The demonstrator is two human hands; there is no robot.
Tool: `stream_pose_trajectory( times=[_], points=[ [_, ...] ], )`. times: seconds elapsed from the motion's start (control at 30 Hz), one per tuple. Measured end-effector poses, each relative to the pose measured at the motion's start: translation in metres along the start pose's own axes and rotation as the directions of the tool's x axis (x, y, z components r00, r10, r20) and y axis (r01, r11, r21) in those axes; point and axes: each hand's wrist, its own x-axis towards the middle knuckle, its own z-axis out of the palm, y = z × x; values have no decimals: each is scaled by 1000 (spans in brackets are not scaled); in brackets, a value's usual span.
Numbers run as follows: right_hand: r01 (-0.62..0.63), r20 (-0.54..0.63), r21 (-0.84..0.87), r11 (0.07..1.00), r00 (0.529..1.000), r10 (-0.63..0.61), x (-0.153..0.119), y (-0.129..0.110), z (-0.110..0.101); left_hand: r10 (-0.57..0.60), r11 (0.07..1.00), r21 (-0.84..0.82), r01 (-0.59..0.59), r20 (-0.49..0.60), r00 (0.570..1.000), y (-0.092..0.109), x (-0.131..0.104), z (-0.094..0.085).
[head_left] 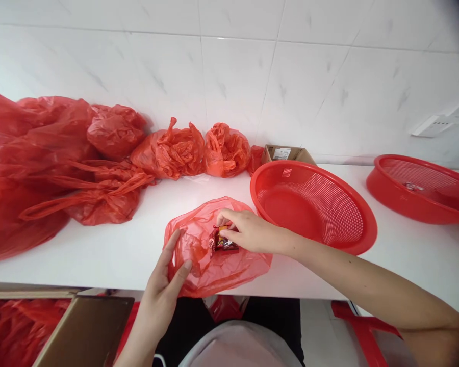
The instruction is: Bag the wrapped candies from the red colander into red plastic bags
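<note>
A thin red plastic bag (199,265) lies spread with its mouth open on the white table. Its left rim is between the thumb and fingers of my left hand (164,285). Inside the bag are a few small packets (226,243) in dark red and yellow wrappers, perhaps sweets; their print is too small to read. My right hand (248,230) reaches in from the right, its thumb and fingers pinched on one of these packets. The hand covers part of the packets. Just behind my right wrist stands a large red plastic basket (290,204) with perforated sides.
Several filled red bags (168,153) line the wall on the left. A second red basket (416,199) with small packets in it stands at the right. Behind the nearer basket is a cardboard box (286,153); another open box (80,331) with red bags sits below the table's front edge.
</note>
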Motion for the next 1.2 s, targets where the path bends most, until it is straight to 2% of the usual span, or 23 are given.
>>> stream_pose_trajectory(
  times=[0.1,0.2,0.27,0.3,0.33,0.37,0.43,0.47,0.53,0.57,0.63,0.73,0.8,0.9,0.93,0.97,1.03,1.1,1.13,1.2],
  points=[
    [-20,-44,21,1000,999,21,-6,-1,-18,1,1000,-18,-1,-9,1000,-6,0,-4],
    [-33,-269,-71,997,963,12,-12,16,-44,13,1000,-7,-14,-25,1000,-7,-1,-5],
    [-166,-383,-203,965,921,78,-19,42,-62,16,1000,4,-16,-38,999,-7,-1,-5],
    [-261,-378,-267,928,914,148,-24,58,-70,14,1000,8,-14,-40,999,-7,-1,-5],
    [-355,-321,-325,876,913,251,-29,74,-75,11,1000,10,-10,-37,999,-7,-1,-4],
    [-423,-209,-371,826,905,369,-36,90,-78,6,1000,8,-6,-31,999,-7,-1,-4],
    [-468,26,-405,786,853,521,-47,115,-76,-5,1000,-2,5,-14,1000,-8,-1,-2],
    [-463,127,-394,794,828,546,-52,123,-73,-10,1000,-5,10,-5,1000,-8,-1,-1],
    [-434,256,-341,834,811,527,-55,130,-65,-20,1000,5,20,8,1000,-8,0,1],
    [-413,292,-306,858,817,497,-54,131,-62,-23,1000,13,23,12,1000,-8,0,2],
    [-345,275,-225,911,875,399,-46,128,-61,-23,1000,15,22,17,1000,-8,0,3],
    [-223,88,-172,959,967,241,-33,113,-67,0,1000,-1,0,5,1000,-8,-1,2],
    [-188,-82,-163,969,981,177,-31,93,-69,15,1000,10,-15,-20,1000,-7,-3,0],
    [-78,-289,-147,986,957,32,-41,48,-53,26,999,32,-25,-54,998,-6,-8,-4],
    [0,-303,-180,984,952,-55,-46,33,-43,16,1000,22,-14,-60,998,-6,-10,-6],
    [95,-266,-237,967,951,-159,-51,20,-31,-8,1000,-3,8,-64,998,-7,-12,-8],
    [198,-122,-365,910,958,-258,-58,4,-4,-80,994,-74,75,-74,994,-9,-15,-13],
    [130,-22,-478,869,987,-160,-63,4,19,-154,982,-122,145,-66,986,-16,-17,-20],
    [51,-8,-511,858,998,-64,-64,9,27,-182,978,-115,177,-41,982,-20,-17,-24],
    [-86,-38,-452,888,996,77,-66,22,36,-221,973,-57,225,62,973,-29,-17,-32]
  ],
)
